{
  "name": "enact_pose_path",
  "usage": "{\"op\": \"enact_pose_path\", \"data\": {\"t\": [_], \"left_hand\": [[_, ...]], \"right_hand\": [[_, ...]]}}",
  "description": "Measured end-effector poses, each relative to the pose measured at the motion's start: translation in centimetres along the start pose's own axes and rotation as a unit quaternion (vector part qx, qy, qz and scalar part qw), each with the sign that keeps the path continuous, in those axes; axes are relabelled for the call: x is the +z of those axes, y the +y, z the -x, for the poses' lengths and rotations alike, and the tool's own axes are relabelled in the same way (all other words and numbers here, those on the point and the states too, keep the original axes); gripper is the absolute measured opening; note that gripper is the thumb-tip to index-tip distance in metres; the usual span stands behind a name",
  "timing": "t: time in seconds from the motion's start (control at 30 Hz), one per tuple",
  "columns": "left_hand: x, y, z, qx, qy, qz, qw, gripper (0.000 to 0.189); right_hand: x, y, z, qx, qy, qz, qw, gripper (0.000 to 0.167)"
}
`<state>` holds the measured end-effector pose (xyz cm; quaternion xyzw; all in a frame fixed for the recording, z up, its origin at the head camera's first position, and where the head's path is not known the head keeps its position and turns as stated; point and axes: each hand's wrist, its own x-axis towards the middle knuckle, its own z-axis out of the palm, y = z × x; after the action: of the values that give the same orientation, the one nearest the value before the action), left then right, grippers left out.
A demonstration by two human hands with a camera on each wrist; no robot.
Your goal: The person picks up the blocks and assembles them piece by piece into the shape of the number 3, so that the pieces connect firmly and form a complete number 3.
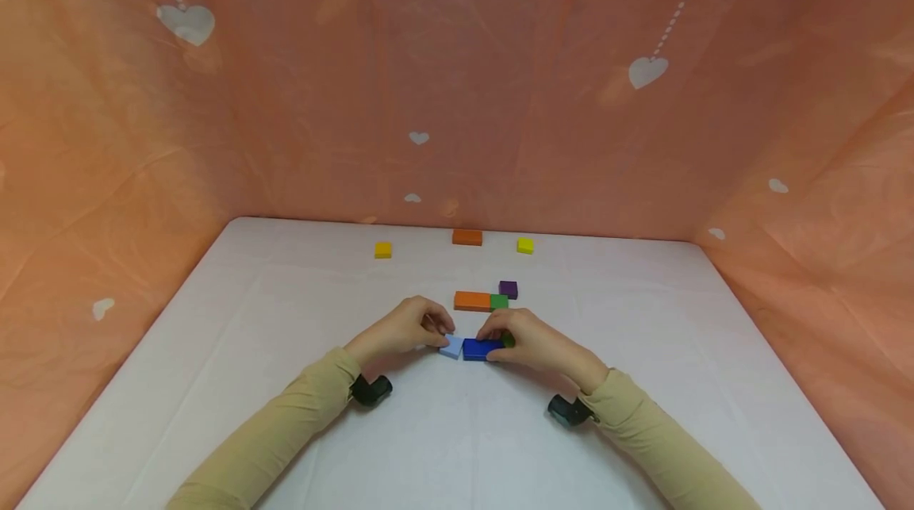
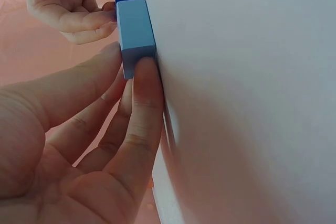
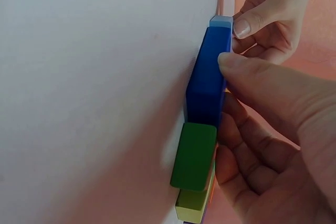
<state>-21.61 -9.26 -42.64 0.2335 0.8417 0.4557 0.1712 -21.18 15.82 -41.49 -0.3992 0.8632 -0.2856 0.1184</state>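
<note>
My left hand [image 1: 414, 325] pinches a small light blue block [image 1: 451, 347] at its left end; in the left wrist view, the thumb and a fingertip meet the light blue block [image 2: 136, 27]. Beside it lies a longer dark blue block [image 1: 480, 350], end to end with the light blue one. My right hand [image 1: 535, 342] grips the dark blue block, the thumb against its near face in the right wrist view and the fingers partly hidden behind it. A green block [image 3: 194, 157] stands at the dark blue block's right end, mostly covered by the right hand in the head view.
Just beyond the hands, an orange block [image 1: 472, 301] sits against a green block [image 1: 499, 302], with a purple block [image 1: 508, 289] behind. Near the white table's [image 1: 307, 256] far edge are a yellow-orange block [image 1: 383, 250], a dark orange block [image 1: 467, 237] and a yellow block [image 1: 525, 245].
</note>
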Motion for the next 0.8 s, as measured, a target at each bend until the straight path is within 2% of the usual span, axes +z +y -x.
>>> {"op": "enact_pose_path", "data": {"t": [0.27, 0.8], "left_hand": [[0.12, -0.23, -0.06, 0.008, 0.013, -0.014, 0.9998, 0.011], [0.19, -0.16, -0.21, -0.001, 0.009, -0.006, 0.9999, 0.011]], "right_hand": [[0.01, 0.04, -0.01, 0.005, -0.001, -0.005, 1.0, 0.023], [0.06, 0.13, 0.09, -0.002, 0.005, 0.006, 1.0, 0.024]]}}
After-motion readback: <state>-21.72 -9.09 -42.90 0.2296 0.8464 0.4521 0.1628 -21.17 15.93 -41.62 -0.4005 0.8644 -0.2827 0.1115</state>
